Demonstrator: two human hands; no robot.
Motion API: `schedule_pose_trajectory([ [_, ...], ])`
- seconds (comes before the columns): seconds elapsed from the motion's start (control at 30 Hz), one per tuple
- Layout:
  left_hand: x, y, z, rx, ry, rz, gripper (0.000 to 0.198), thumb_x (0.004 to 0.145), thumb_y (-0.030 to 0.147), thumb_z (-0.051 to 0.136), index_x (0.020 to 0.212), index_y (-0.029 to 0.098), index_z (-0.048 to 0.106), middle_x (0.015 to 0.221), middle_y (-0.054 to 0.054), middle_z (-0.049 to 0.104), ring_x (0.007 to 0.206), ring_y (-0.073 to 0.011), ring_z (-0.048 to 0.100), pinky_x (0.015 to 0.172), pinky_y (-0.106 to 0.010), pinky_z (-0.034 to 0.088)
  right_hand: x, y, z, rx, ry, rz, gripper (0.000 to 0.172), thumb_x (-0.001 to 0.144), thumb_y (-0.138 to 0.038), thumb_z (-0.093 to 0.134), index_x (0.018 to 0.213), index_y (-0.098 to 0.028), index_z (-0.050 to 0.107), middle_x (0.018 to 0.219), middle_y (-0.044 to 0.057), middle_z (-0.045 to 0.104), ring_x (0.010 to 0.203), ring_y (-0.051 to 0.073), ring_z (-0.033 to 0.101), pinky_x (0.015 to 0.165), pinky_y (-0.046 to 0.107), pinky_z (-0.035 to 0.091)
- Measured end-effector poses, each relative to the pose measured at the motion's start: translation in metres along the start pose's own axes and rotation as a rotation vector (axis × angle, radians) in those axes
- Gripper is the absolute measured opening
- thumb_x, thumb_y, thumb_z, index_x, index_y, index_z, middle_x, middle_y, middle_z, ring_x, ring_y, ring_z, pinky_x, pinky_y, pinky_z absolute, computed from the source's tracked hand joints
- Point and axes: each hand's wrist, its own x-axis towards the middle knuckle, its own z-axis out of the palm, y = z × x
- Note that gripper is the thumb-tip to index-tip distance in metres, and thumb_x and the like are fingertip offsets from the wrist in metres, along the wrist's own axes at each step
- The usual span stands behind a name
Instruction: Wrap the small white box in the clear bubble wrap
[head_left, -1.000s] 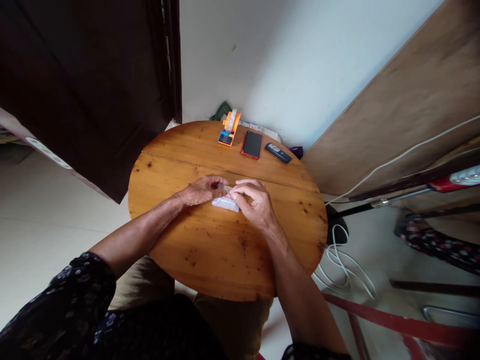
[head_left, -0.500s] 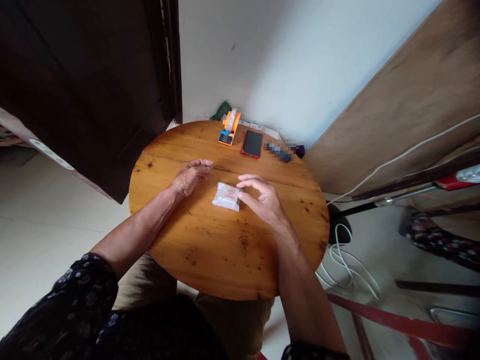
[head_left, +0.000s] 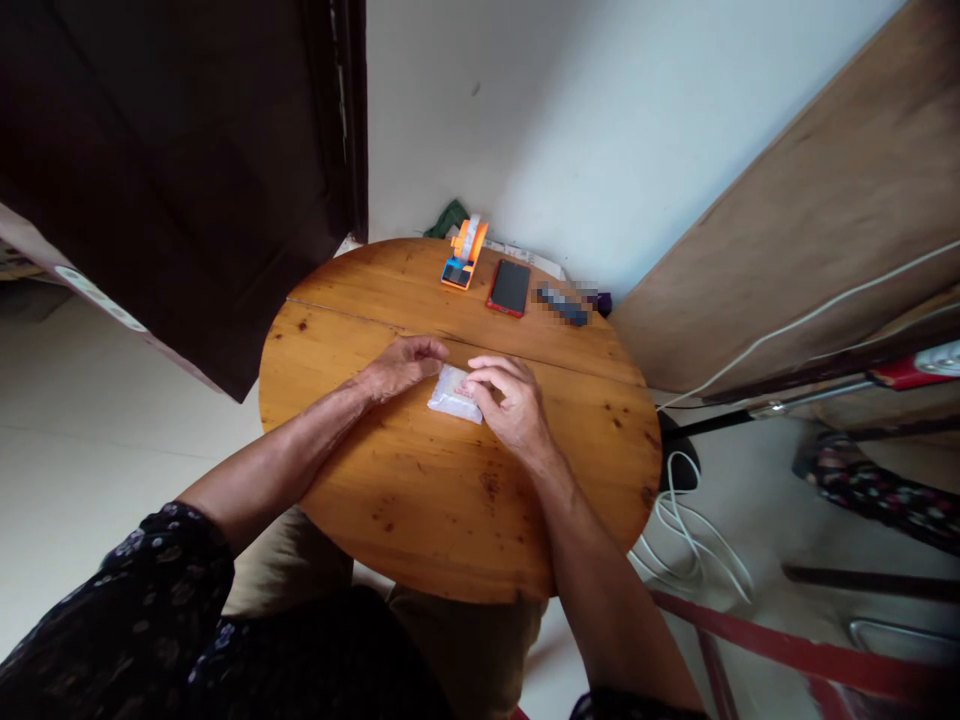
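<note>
A small clear plastic-wrapped packet (head_left: 452, 404) with red print lies flat on the round wooden table (head_left: 420, 520). My left hand (head_left: 403, 368) is at its upper left corner, fingers loosely curved and apart, with the thumb close to the wrap. On the other side, my right hand (head_left: 514, 400) has its thumb and forefinger brought together on the packet's upper right part, covering some of the print. Whether the left fingertips touch the plastic is hard to see.
Along the table's far side stand an orange and blue tape dispenser (head_left: 465, 255), a phone (head_left: 509, 287) with a red edge, and a blurred dark item (head_left: 562, 303). White cable (head_left: 694, 540) coils on the floor at right. A dark door (head_left: 172, 150) stands at left.
Both hands have come closer to the packet. The left moved right and down to its corner; the right moved left, its thumb and forefinger closing onto it. The packet stays in place.
</note>
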Motion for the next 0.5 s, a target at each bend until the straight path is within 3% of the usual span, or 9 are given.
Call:
schedule_pose_trajectory([
  [0.23, -0.001, -0.006, 0.006, 0.145, -0.121, 0.115, 0.058, 0.075, 0.043, 0.077, 0.126, 0.017, 0.065, 0.118, -0.011, 0.069, 0.103, -0.0236, 0.064, 0.091, -0.037, 0.051, 0.001, 0.000, 0.002, 0.150, 0.061, 0.138, 0.013, 0.091, -0.024, 0.060, 0.081, -0.025, 0.069, 0.102, 0.005, 0.077, 0.099, 0.023, 0.071, 0.095, 0.041, 0.054],
  [0.37, -0.003, -0.009, 0.012, 0.319, -0.152, 0.142, 0.074, 0.075, 0.055, 0.079, 0.136, 0.017, 0.060, 0.117, -0.012, 0.068, 0.100, -0.0253, 0.063, 0.088, -0.039, 0.052, 0.002, -0.001, 0.000, 0.208, 0.083, 0.183, 0.012, 0.090, -0.026, 0.059, 0.082, -0.025, 0.068, 0.103, 0.005, 0.077, 0.101, 0.023, 0.071, 0.096, 0.041, 0.054],
  [0.5, -0.006, -0.017, 0.019, 0.176, -0.213, 0.177, 0.083, 0.076, 0.052, 0.080, 0.147, 0.020, 0.049, 0.112, -0.009, 0.067, 0.095, -0.0205, 0.061, 0.085, -0.036, 0.053, 0.004, -0.001, -0.004, 0.244, 0.128, 0.218, 0.012, 0.092, -0.030, 0.060, 0.084, -0.024, 0.067, 0.106, 0.006, 0.078, 0.101, 0.023, 0.072, 0.096, 0.042, 0.054],
])
